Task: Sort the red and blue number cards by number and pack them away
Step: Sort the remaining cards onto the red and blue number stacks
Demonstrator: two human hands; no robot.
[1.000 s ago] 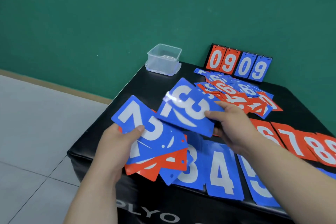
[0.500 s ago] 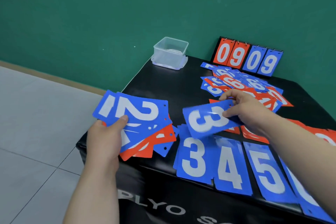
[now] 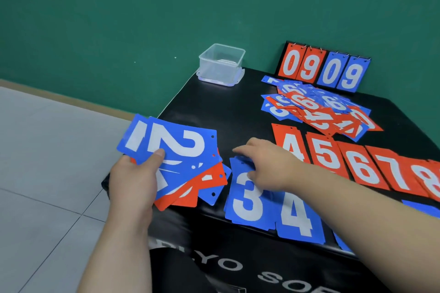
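My left hand (image 3: 133, 182) grips a fanned stack of blue and red number cards (image 3: 181, 150), thumb on top, with a blue 2 showing. It hovers over the black table's near left corner. My right hand (image 3: 266, 164) lies with straight fingers on the blue 3 pile (image 3: 247, 200), at its upper edge. A blue 4 (image 3: 297, 219) lies beside the 3. Behind runs a row of red cards, with 4 (image 3: 290, 145), 5 (image 3: 326, 152), 6, 7 and 8 showing. A loose heap of mixed cards (image 3: 319, 109) sits further back.
A clear plastic box (image 3: 221, 64) stands at the table's back left corner. A flip scoreboard (image 3: 321, 69) reading 09 09 stands against the green wall. The black table (image 3: 226, 112) drops off at the left to a tiled floor.
My right hand has laid the blue 3 card down on the blue 3 pile and now rests on it. The left hand's fan has stayed about where it was.
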